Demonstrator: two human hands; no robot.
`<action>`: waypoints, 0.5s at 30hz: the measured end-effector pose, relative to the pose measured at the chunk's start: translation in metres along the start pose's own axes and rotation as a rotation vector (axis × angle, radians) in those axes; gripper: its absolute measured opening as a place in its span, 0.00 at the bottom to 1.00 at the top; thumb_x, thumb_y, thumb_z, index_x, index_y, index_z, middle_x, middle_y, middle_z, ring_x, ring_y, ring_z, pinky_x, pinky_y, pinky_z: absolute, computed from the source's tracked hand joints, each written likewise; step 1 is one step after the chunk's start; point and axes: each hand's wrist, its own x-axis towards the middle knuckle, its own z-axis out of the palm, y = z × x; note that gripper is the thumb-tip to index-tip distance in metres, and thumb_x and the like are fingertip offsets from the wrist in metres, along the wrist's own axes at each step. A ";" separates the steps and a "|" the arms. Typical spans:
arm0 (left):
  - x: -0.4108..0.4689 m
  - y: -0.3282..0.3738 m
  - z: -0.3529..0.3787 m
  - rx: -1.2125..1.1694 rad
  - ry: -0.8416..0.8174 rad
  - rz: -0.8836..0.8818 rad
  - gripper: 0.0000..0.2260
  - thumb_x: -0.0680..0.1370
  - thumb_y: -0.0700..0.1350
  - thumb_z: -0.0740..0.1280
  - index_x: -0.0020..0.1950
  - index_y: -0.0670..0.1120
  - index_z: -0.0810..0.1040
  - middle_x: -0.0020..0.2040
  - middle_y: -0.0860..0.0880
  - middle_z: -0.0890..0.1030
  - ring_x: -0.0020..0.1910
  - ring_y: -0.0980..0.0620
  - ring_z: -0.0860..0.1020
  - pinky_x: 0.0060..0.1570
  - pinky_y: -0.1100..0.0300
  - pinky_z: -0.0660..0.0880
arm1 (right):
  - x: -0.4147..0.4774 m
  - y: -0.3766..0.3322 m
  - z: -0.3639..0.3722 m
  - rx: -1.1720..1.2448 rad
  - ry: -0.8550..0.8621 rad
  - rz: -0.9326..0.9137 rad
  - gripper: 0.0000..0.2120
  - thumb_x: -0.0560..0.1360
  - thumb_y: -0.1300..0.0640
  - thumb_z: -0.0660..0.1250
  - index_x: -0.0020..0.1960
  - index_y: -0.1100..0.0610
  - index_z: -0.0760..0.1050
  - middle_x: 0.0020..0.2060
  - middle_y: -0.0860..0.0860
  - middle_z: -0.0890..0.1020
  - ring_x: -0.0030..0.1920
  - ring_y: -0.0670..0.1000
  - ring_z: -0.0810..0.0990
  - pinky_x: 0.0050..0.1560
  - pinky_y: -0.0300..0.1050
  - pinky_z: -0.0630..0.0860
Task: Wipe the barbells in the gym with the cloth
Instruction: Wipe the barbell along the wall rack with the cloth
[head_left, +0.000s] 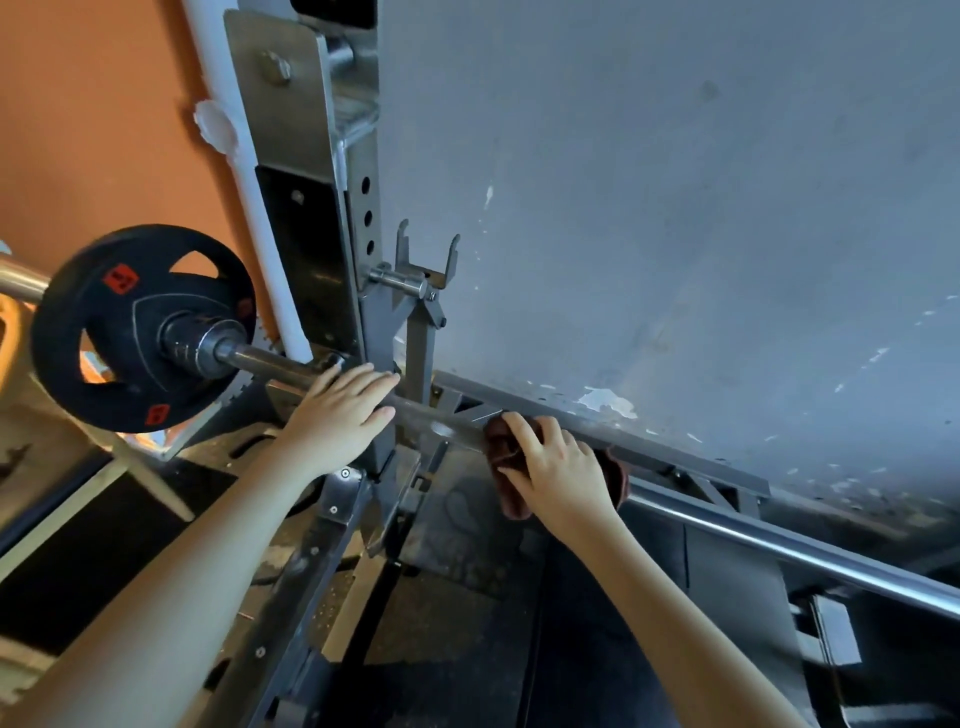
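Cloth on the barbell, just right of the rack post

The right hand (558, 467) has its fingers curled over the dark red cloth (501, 449), clamping it round the barbell (779, 540) just right of the rack post (418, 358). On the post's left, the left hand (337, 415) lies flat on the bar, fingers straight and gripping nothing. Further left of the post sits the black weight plate (130, 338).
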 end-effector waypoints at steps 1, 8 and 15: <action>0.000 -0.001 0.001 -0.006 0.008 0.006 0.35 0.76 0.61 0.35 0.79 0.50 0.58 0.78 0.54 0.60 0.78 0.55 0.53 0.75 0.55 0.41 | -0.007 0.007 0.002 -0.006 0.038 -0.031 0.33 0.73 0.47 0.72 0.72 0.50 0.60 0.59 0.58 0.76 0.53 0.61 0.81 0.51 0.56 0.79; -0.001 -0.001 0.010 -0.029 0.112 0.021 0.32 0.78 0.59 0.39 0.75 0.50 0.67 0.74 0.52 0.68 0.76 0.51 0.61 0.75 0.50 0.46 | 0.009 -0.013 0.003 -0.012 0.048 0.053 0.29 0.78 0.38 0.60 0.74 0.50 0.62 0.61 0.55 0.75 0.56 0.58 0.79 0.54 0.53 0.76; -0.001 -0.008 -0.013 -0.302 0.138 -0.078 0.23 0.82 0.49 0.62 0.76 0.47 0.63 0.76 0.51 0.64 0.75 0.51 0.61 0.73 0.56 0.56 | 0.036 -0.029 -0.002 0.123 -0.063 0.037 0.26 0.81 0.40 0.54 0.76 0.46 0.56 0.64 0.51 0.74 0.57 0.56 0.78 0.46 0.47 0.72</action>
